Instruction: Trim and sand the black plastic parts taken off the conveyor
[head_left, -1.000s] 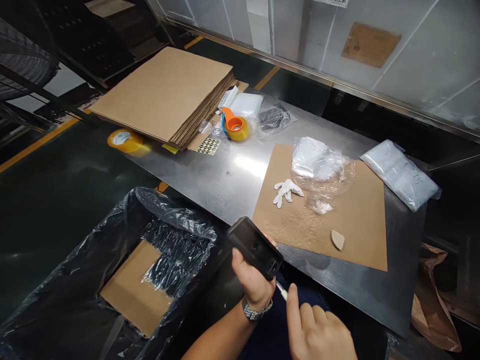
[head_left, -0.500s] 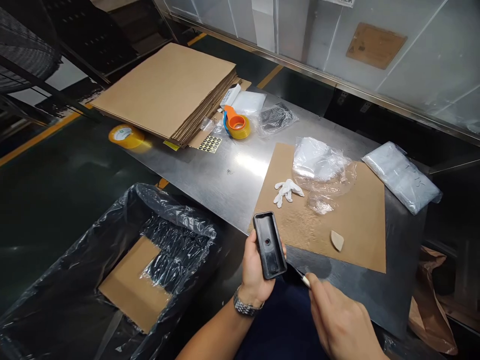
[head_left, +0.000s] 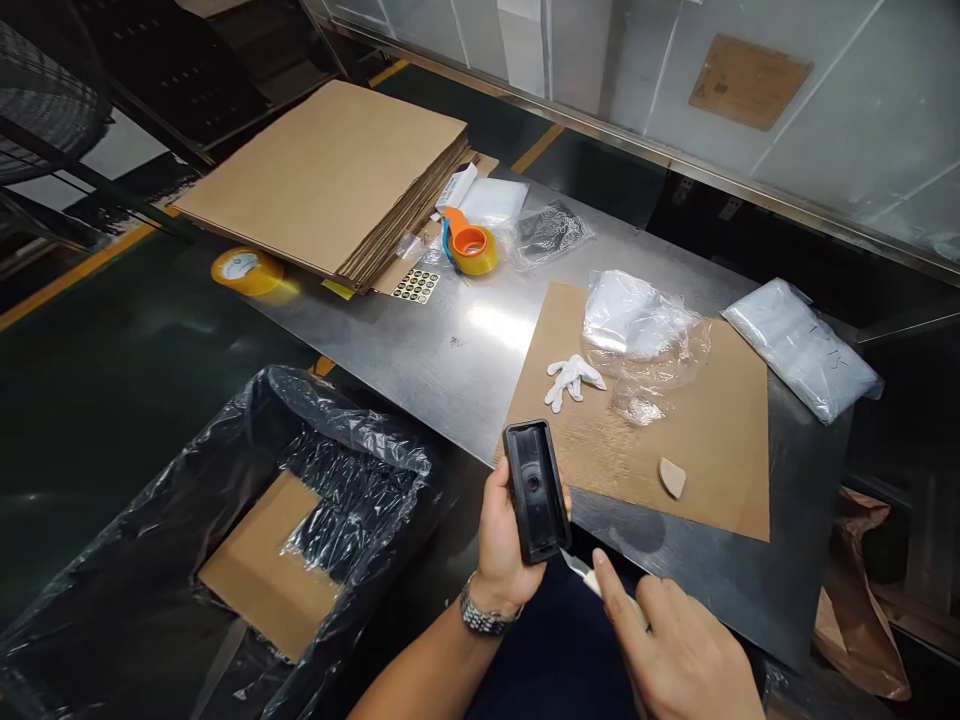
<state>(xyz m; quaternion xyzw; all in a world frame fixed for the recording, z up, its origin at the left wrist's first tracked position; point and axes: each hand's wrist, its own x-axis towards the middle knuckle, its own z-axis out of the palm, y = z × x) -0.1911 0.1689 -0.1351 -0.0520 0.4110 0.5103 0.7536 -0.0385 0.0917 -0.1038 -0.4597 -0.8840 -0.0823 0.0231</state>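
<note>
My left hand [head_left: 504, 540] is wrapped round a black rectangular plastic part [head_left: 537, 492], hollow side up, with a small hole in its floor. In my right hand [head_left: 671, 630] is a knife [head_left: 592, 578] with a pale handle and a short metal blade, my index finger stretched along it. The blade tip is at the part's lower right corner; whether it touches I cannot tell. Beyond the hands lies a cardboard sheet [head_left: 720, 420] bearing a white glove [head_left: 574, 380], a clear plastic bag [head_left: 637, 320] and a small beige wedge-shaped piece [head_left: 672, 478].
A metal table [head_left: 442, 350] carries a stack of cardboard [head_left: 330, 180], a tape dispenser [head_left: 471, 245], a yellow tape roll [head_left: 246, 270], a sticker sheet [head_left: 415, 286] and a wrapped white packet [head_left: 802, 345]. At lower left stands a bin lined with black plastic [head_left: 360, 420], a cardboard piece [head_left: 270, 560] inside.
The knife has come up and left to the black part's lower corner, showing more blade and handle. My right index finger has straightened. The black part has tilted slightly.
</note>
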